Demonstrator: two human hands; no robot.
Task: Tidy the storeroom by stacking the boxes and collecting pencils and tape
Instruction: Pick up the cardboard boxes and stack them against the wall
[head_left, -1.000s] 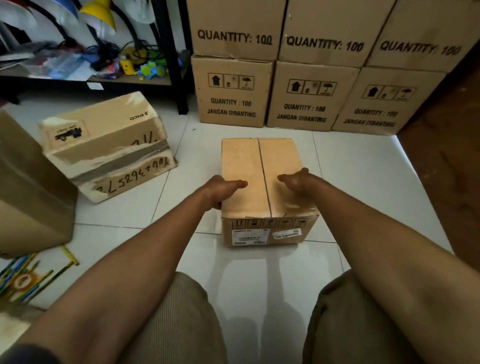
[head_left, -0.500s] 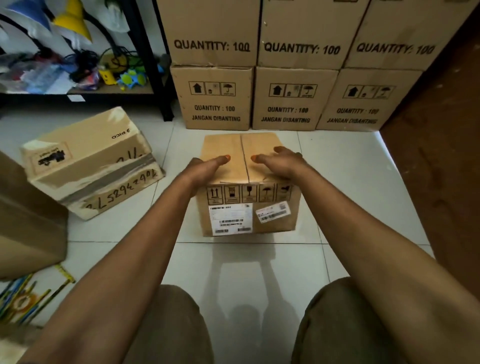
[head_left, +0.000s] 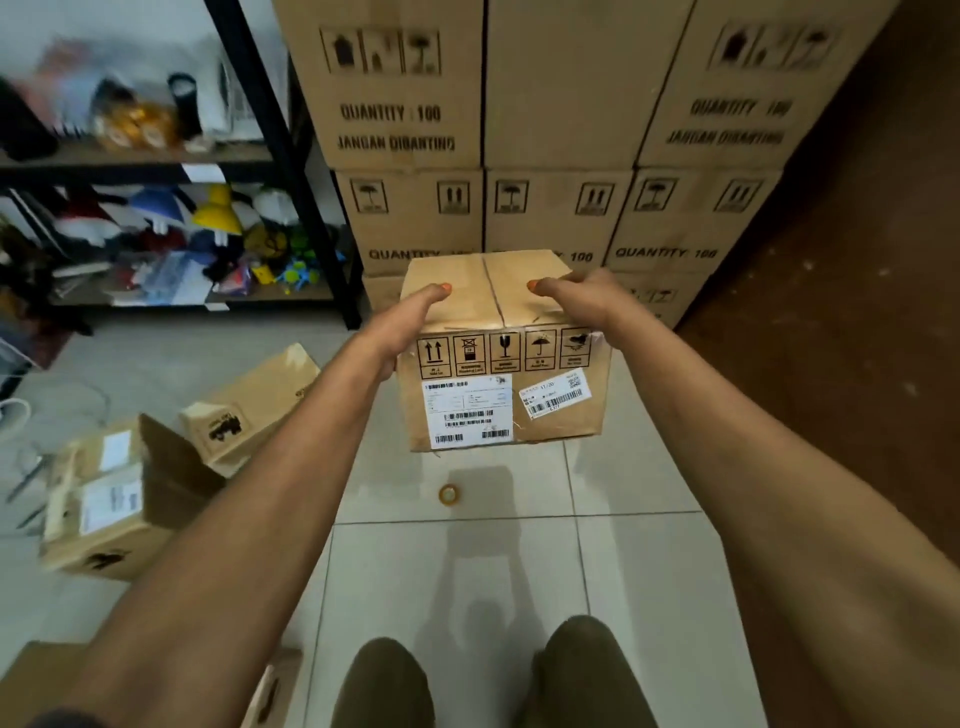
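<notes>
Both hands' fingers around the lifted box.

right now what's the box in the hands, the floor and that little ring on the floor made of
Box: plain brown corrugated cardboard by the look, matte, with printed handling symbols and paper labels. Floor: pale glazed tile, probably ceramic; grout lines and glossy reflections show. Ring: likely a roll of clear or tan plastic tape, too small to be sure.

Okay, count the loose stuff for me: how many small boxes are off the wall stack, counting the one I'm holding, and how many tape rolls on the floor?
Held box, gripped by left hand and right hand: 1
Loose boxes on floor, one, another, a third at the bottom edge: 3
Tape roll: 1
Total: 5
</notes>
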